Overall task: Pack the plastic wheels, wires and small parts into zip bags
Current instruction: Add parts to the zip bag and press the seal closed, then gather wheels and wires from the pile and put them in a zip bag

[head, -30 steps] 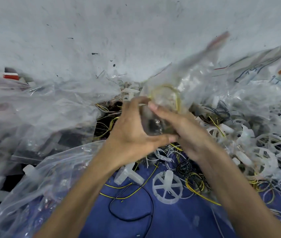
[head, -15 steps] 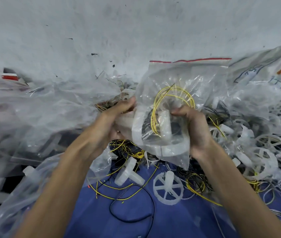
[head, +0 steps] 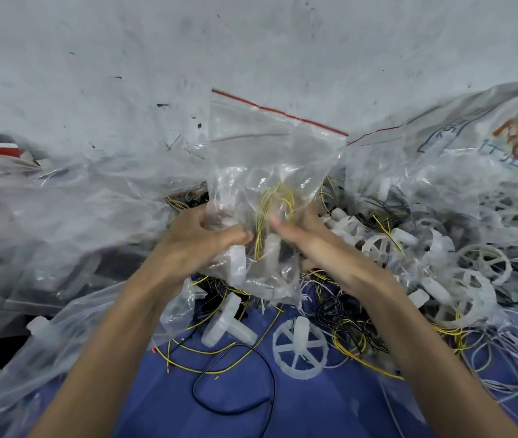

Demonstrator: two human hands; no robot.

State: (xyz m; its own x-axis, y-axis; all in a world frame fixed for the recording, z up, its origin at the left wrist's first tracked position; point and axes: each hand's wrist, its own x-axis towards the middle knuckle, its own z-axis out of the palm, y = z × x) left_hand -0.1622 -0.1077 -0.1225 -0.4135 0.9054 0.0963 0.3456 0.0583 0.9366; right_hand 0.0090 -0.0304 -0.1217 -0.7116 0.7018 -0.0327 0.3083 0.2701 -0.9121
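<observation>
Zip bag [head: 260, 159] of wires, gripped in left hand [head: 202, 240] and right hand [head: 306, 237].

Tilted the zip bag [head: 267, 159] since half a second ago, setting its red seal strip [head: 279, 110], formerly level, sloping down to the right. Brought the left hand [head: 200, 245] and the right hand [head: 311, 245] inward from the bag's sides to its front, thumbs nearly meeting. Squeezed the yellow wires [head: 270, 210] into a narrower loop.

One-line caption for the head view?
Left hand and right hand grip a zip bag holding yellow wires and plastic parts.
</observation>
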